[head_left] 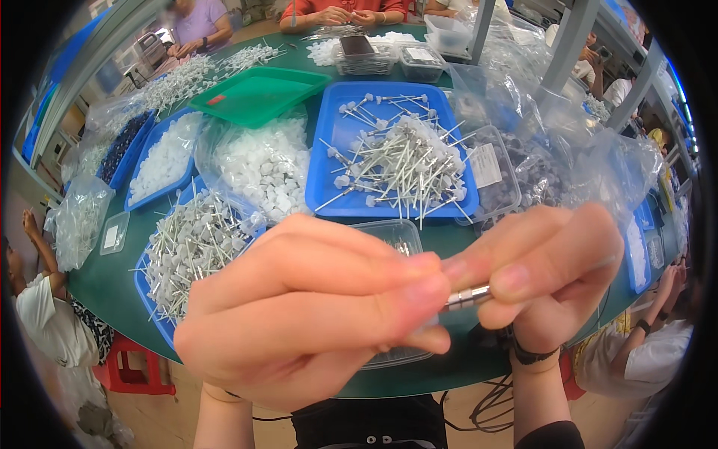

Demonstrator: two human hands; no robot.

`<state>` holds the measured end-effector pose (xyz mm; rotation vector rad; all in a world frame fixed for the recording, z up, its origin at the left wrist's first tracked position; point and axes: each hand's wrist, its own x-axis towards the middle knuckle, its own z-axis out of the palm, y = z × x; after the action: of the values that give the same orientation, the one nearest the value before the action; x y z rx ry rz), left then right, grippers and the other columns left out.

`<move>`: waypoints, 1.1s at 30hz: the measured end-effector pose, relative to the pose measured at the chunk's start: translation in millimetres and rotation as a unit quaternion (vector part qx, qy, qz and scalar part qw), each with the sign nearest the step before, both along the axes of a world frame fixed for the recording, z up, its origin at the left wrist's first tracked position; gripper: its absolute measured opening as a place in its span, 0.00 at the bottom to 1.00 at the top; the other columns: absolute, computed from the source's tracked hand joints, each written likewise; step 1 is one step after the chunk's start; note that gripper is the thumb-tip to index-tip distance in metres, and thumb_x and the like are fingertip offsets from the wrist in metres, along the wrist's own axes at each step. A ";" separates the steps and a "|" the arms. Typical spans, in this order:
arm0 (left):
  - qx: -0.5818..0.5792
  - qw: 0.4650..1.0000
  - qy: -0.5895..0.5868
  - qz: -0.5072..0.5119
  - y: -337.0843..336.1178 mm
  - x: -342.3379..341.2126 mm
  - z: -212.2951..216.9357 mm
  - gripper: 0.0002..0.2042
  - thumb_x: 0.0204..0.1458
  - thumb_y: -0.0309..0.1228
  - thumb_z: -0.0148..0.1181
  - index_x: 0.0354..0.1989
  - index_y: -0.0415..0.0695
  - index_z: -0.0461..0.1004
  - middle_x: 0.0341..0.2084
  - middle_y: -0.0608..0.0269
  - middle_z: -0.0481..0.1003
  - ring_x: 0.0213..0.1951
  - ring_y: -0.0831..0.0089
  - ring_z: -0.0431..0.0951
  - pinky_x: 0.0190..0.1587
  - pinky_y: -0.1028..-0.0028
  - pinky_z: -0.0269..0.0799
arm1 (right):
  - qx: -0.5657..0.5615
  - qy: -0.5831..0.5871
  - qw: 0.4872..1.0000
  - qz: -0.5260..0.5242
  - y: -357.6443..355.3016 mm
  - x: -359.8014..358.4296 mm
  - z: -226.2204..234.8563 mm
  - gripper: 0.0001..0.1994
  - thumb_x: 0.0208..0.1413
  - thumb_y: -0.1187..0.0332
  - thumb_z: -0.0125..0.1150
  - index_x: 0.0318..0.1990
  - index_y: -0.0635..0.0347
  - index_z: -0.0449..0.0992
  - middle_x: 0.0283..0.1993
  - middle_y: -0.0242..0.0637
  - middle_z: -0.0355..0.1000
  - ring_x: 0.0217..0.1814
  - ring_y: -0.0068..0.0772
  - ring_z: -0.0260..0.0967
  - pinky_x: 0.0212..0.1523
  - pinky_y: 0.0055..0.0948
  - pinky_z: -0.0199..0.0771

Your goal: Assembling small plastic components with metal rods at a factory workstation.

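Close to the camera, my left hand (307, 310) and my right hand (542, 266) meet fingertip to fingertip and pinch a thin metal pin (465, 298) between them. Only a short silver piece of the pin shows between the thumbs. Behind the hands lies a clear plastic tray (396, 233), mostly hidden. Farther back a blue tray (326, 172) holds a heap of metal pins with white plastic heads (404, 165).
On the green table (112, 277) are another blue tray of pins (187, 247) at left, bags of white plastic pieces (262, 168), a green tray (258, 93), and clear bags and tubs at right. Other people sit around the table.
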<state>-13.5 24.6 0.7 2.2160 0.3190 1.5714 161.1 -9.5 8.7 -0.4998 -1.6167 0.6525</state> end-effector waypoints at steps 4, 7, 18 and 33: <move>0.014 1.000 0.011 0.014 0.9 -2.5 1.6 0.14 0.25 0.27 0.67 0.24 0.43 0.69 0.21 0.62 0.70 0.23 0.71 0.69 0.23 0.78 0.63 | 0.020 -0.002 1.000 -0.017 2.7 -3.5 -1.7 0.10 0.38 0.74 0.62 0.23 0.62 0.64 0.22 0.46 0.68 0.22 0.34 0.68 0.22 0.23 0.71; -0.003 1.000 -0.021 0.013 -3.9 3.6 7.1 0.15 0.25 0.29 0.67 0.24 0.43 0.69 0.22 0.61 0.71 0.23 0.70 0.69 0.23 0.77 0.63 | 0.007 0.027 0.999 -0.024 0.1 -4.8 1.5 0.11 0.39 0.70 0.62 0.25 0.60 0.64 0.22 0.44 0.67 0.21 0.31 0.68 0.21 0.21 0.69; -0.217 0.961 -0.097 -0.139 5.7 2.2 -1.4 0.08 0.38 0.26 0.58 0.29 0.40 0.69 0.25 0.55 0.70 0.26 0.65 0.68 0.28 0.73 0.63 | -0.075 0.092 0.992 0.032 21.6 -3.8 -14.8 0.12 0.41 0.65 0.60 0.28 0.56 0.62 0.22 0.41 0.65 0.20 0.29 0.66 0.19 0.19 0.67; -0.227 0.963 -0.114 -0.094 1.3 5.7 0.6 0.12 0.37 0.24 0.59 0.31 0.37 0.68 0.24 0.55 0.69 0.29 0.68 0.70 0.30 0.76 0.66 | -0.125 0.137 0.982 0.020 17.8 -12.1 -11.2 0.13 0.44 0.65 0.58 0.30 0.57 0.59 0.22 0.42 0.65 0.20 0.29 0.65 0.18 0.18 0.65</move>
<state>-7.8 25.8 1.3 1.6508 0.3475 1.4583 149.0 8.3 -2.6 -0.5365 -1.2954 0.9206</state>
